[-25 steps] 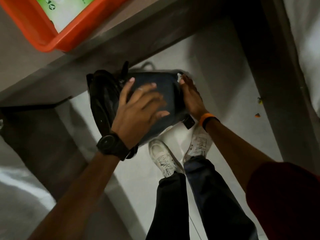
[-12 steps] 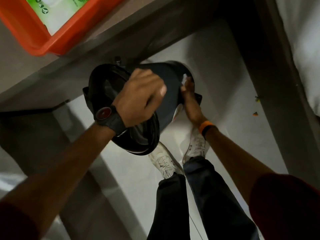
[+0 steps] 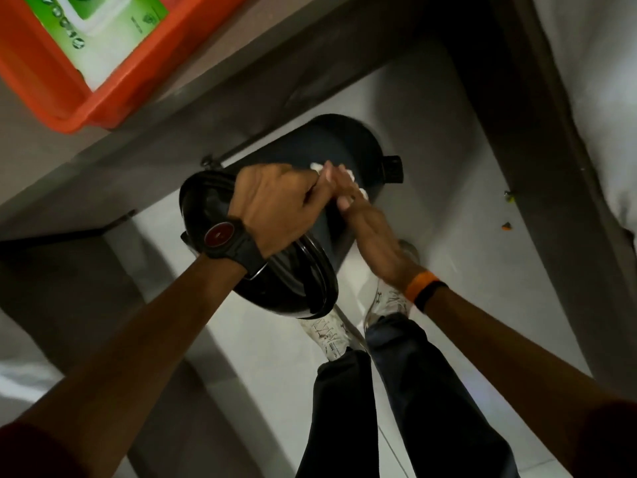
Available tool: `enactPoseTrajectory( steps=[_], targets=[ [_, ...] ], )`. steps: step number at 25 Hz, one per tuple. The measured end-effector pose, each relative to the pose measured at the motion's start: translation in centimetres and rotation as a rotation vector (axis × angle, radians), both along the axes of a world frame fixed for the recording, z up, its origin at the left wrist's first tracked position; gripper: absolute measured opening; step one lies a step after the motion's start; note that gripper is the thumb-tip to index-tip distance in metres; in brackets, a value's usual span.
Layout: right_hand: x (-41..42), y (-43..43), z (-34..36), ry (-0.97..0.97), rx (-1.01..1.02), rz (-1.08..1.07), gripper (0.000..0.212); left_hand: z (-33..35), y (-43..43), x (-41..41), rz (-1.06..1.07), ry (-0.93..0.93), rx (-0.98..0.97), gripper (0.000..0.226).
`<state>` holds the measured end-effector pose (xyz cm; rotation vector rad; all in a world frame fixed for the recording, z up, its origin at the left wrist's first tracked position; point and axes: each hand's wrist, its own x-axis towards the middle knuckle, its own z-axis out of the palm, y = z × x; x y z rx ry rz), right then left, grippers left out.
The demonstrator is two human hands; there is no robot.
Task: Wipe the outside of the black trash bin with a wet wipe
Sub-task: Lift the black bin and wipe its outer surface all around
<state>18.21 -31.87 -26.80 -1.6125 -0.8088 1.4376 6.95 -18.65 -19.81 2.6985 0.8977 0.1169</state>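
Bin: the black bin (image 3: 331, 146) is held tipped on its side above the pale floor (image 3: 448, 188), lid end toward the camera, base end pointing away under the table edge (image 3: 213, 108).
Lid: the round lid (image 3: 275, 284) hangs at the near end of the bin, just above the person's white shoes (image 3: 327, 334).
Left hand: the left hand (image 3: 275, 205) lies over the upper side of the bin beside the lid, fingers curled down onto the dark wall, steadying it; a dark watch (image 3: 224, 238) sits on that wrist.
Right hand: the right hand (image 3: 368, 229) is pressed flat against the bin's side, fingers stretched nearly straight toward the base, touching the left hand's fingertips; an orange band (image 3: 422, 288) circles its wrist.
Wipe: a white wipe (image 3: 348, 175) is pinned between the right fingers and the bin wall, only small white patches showing around the fingertips.
Pedal: a small black tab (image 3: 393, 167) juts from the base end of the bin, on the right.
Tray: an orange tray (image 3: 79, 101) rests on the table up and left of the bin, holding a green and white pack (image 3: 96, 15).
Legs: dark trousers (image 3: 372, 408) stand directly below the bin.
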Motion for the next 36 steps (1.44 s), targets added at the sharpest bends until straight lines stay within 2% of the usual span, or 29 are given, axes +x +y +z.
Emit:
enactPoseTrajectory(
  steps=[3,5,7,10,12,16,18,22,24,27,29,30,33,34,35,36],
  targets=[
    [3.7,3.0,-3.0,-0.044,-0.271,-0.053,0.056,0.0,0.0,0.3,0.139,0.002,-0.142,0.054],
    [4.2,3.9,-3.2,-0.032,-0.362,-0.068,0.061,-0.2,0.5,0.4,0.277,-0.038,-0.280,0.057],
    [2.6,3.1,-1.2,-0.044,-0.269,-0.047,0.056,-0.4,1.3,0.1,0.398,-0.105,-0.369,0.059],
    [-0.5,-0.3,1.9,-0.130,0.072,0.127,0.049,-0.5,2.3,-0.4,0.427,-0.167,-0.420,0.057],
    [0.3,0.9,0.5,-0.187,0.095,0.195,0.049,-0.4,1.9,-0.7,0.369,-0.133,-0.399,0.056],
    [5.0,7.0,-5.4,-0.343,-0.362,0.235,0.057,-0.6,-0.8,-1.4,0.266,-0.066,-0.298,0.053],
    [5.4,8.1,-6.6,-0.399,-0.456,0.270,0.062,-0.9,-1.4,-1.3,0.249,-0.046,-0.240,0.050],
    [2.5,5.6,-4.1,-0.471,-0.339,0.198,0.059,-0.5,-1.2,-2.0,0.256,-0.043,-0.255,0.049],
    [0.9,2.5,-1.4,-0.396,-0.225,0.184,0.062,-0.4,-1.2,-2.7,0.263,-0.046,-0.250,0.051],
    [-2.5,-3.1,2.4,-0.366,0.091,0.257,0.063,-0.5,-0.9,-3.1,0.329,-0.077,-0.300,0.054],
    [-2.8,-5.7,2.2,-0.366,0.285,0.366,0.061,-0.8,-0.9,-3.4,0.376,-0.122,-0.348,0.055],
    [-1.8,-5.6,1.3,-0.337,0.273,0.339,0.059,-0.9,-1.0,-3.4,0.385,-0.145,-0.369,0.056],
    [1.9,-3.1,-0.9,-0.191,-0.176,-0.033,0.057,-1.4,-0.2,-2.5,0.395,-0.229,-0.489,0.056],
    [2.3,-2.6,-1.1,-0.131,-0.243,-0.113,0.057,-1.7,0.6,-2.1,0.420,-0.267,-0.546,0.056],
    [1.6,-2.5,-0.4,-0.133,-0.195,-0.122,0.057,-2.1,1.7,-1.7,0.450,-0.304,-0.599,0.056],
    [0.2,-2.9,0.6,-0.175,-0.063,-0.069,0.056,-2.5,2.7,-1.7,0.480,-0.339,-0.641,0.056]
  ],
)
